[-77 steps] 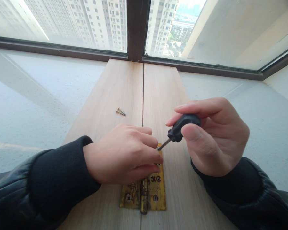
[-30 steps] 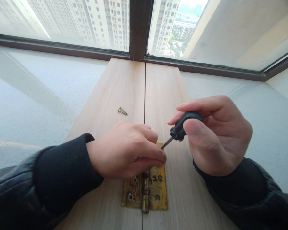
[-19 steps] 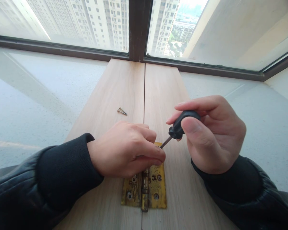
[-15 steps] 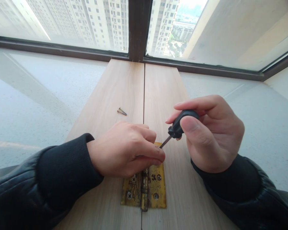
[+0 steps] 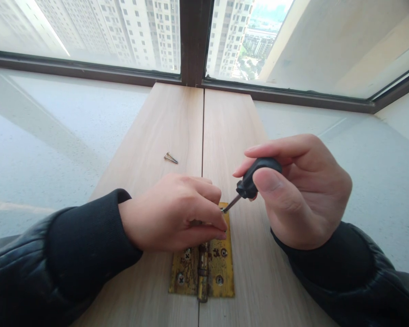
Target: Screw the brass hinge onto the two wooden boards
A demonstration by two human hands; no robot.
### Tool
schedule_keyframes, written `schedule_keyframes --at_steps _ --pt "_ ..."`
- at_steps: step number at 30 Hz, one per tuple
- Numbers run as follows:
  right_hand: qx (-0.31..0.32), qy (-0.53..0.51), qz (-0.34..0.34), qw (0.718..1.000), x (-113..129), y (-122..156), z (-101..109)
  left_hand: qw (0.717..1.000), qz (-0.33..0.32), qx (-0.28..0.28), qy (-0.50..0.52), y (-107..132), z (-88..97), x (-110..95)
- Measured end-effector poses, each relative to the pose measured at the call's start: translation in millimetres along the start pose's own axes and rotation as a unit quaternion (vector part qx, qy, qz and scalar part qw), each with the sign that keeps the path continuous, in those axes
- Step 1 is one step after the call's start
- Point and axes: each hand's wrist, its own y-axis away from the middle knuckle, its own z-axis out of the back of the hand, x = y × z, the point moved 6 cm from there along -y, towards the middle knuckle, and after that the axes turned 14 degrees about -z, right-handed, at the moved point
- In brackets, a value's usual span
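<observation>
The hinge (image 5: pixel 214 278) lies at bottom centre of the frame, across the seam of the boards (image 5: pixel 177 122). On its upper right, what looks like a screw (image 5: pixel 222 210) now shows at the screwdriver (image 5: pixel 259 176) tip; half a second ago the left hand (image 5: pixel 177 211) hid that spot, so the tip's seating is easier to judge. The right hand (image 5: pixel 303 195) grips the handle. The left's fingers bunch narrowly over the hinge; whether they hold anything cannot be told. Up and left lie loose screws (image 5: pixel 171 158).

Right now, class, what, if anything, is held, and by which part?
The right hand holds the screwdriver by its black handle; the left hand, cannot tell.
</observation>
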Motion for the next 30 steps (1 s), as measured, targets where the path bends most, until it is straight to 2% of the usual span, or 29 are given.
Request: schedule_keyframes --at_steps 8,22,30 --pt "-0.003 0.003 0.005 1.000 0 -1 -2 0.999 -0.012 0.030 -0.009 -6 -4.1 -9" --pt "0.002 -0.012 -0.002 1.000 -3 -2 -3 0.993 -0.027 0.086 -0.081 -7 -7.9 -16" --pt "-0.002 0.002 -0.010 1.000 -3 0 -1 0.995 -0.038 0.032 -0.085 -5 -2.3 -14"
